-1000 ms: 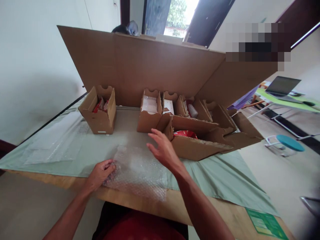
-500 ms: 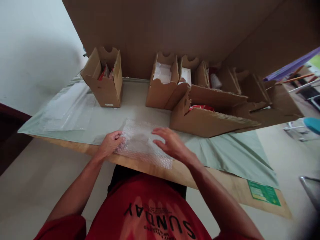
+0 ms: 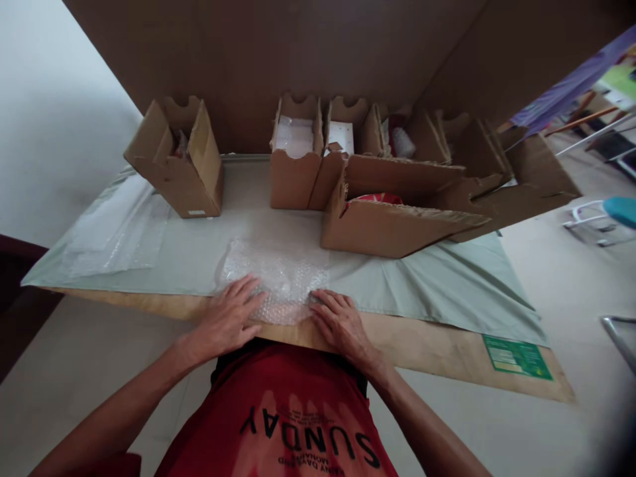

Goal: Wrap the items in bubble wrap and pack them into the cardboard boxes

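A sheet of clear bubble wrap [image 3: 275,275] lies flat on a pale green cloth [image 3: 437,291] at the near edge of the wooden table [image 3: 432,351]. My left hand [image 3: 229,318] rests palm down on the sheet's near left corner, fingers spread. On the near right corner my right hand [image 3: 340,322] lies flat, fingers stretched out. Neither hand holds anything.
Behind the sheet stand open cardboard boxes: one [image 3: 176,159] at the left, two [image 3: 294,156] in the middle, and a long low one [image 3: 392,218] with something red inside. A tall cardboard wall [image 3: 298,59] closes the back. Plastic sheets [image 3: 114,228] lie at the left; a green sticker [image 3: 517,356] is at the right.
Both hands came down toward me and flattened onto the sheet's near edge; the left hand uncurled from its grip. The camera tilted downward.
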The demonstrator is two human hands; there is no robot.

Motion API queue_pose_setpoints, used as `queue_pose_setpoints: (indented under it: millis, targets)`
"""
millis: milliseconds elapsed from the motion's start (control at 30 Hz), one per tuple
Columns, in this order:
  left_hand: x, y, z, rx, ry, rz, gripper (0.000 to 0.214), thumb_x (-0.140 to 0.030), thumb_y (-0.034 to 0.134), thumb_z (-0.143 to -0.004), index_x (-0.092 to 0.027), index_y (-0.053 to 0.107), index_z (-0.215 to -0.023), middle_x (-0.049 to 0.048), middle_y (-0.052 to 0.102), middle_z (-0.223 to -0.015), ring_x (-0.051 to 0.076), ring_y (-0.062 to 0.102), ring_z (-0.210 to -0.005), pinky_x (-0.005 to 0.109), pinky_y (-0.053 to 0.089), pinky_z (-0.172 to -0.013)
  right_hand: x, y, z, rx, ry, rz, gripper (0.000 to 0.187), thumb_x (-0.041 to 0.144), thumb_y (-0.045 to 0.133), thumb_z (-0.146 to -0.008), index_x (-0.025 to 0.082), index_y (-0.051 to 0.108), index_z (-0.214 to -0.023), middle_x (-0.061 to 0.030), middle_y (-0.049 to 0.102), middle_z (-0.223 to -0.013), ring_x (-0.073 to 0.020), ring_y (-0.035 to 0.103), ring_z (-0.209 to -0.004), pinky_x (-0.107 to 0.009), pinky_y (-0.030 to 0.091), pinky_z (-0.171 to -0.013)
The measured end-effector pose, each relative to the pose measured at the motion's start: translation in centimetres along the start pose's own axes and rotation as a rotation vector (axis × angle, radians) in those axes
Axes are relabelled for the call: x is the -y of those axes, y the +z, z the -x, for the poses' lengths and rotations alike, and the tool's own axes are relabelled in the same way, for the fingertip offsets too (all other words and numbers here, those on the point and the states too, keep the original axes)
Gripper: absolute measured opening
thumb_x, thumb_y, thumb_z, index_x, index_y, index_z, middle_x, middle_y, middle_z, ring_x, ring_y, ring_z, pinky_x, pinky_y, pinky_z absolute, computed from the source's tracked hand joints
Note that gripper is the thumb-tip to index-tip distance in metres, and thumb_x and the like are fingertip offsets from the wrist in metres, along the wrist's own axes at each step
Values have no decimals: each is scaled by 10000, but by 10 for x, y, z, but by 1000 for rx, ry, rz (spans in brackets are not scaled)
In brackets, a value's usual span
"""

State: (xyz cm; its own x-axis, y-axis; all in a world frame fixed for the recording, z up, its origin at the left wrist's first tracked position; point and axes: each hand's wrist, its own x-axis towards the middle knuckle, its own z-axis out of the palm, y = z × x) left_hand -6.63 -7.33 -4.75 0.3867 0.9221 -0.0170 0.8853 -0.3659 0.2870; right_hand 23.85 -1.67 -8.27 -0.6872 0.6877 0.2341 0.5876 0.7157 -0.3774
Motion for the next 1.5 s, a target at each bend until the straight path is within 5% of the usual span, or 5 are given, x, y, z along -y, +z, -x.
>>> queue_pose_setpoints:
  millis: [300,467,900,1333,1500]
  targets:
    - [14,3,-25,104,-18,40,466,-44,483,-796,-243,699,-1157,84,755,-1169,259,674,-1124,473,402,-1122,-5,-45,-13,-39,264,-549,196,391,561,-996,241,686,-989,-51,752,-1036,-227,699,-996,-396,536,-916]
    - [12,-28,-44,172,-165,256,252,-179,536,-781,-276,736,-898,41,754,-848,256,680,-862,327,486,-775,-18,-53,-1,73,302,-743,736,565,797,-774,255,553,-1395,-123,692,-1292,-294,655,-1194,-456,517,-1019]
    - [55,-39,-32,76,-545,852,451,-416,638,-756,-189,705,-1141,53,772,-965,240,715,-906,307,536,-794,-25,-13,-26,-226,669,-603,259,438,586,-856,199,683,-870,-46,722,-761,-203,660,-688,-312,517,-660]
    - [40,7,-36,-104,-642,-23,583,-277,575,-879,-138,505,-1441,92,746,-928,281,698,-928,389,501,-921,-27,12,-34,-199,708,-58,430,461,495,-927,174,644,-1210,-59,723,-778,-241,673,-695,-322,449,-608]
    - [23,-2,-32,-326,-546,-65,681,-250,614,-868,-97,408,-1498,243,562,-1422,388,552,-1301,524,436,-1070,-19,-7,-30,-357,583,93,380,444,541,-953,200,624,-1232,-114,706,-1049,-238,663,-763,-362,500,-668]
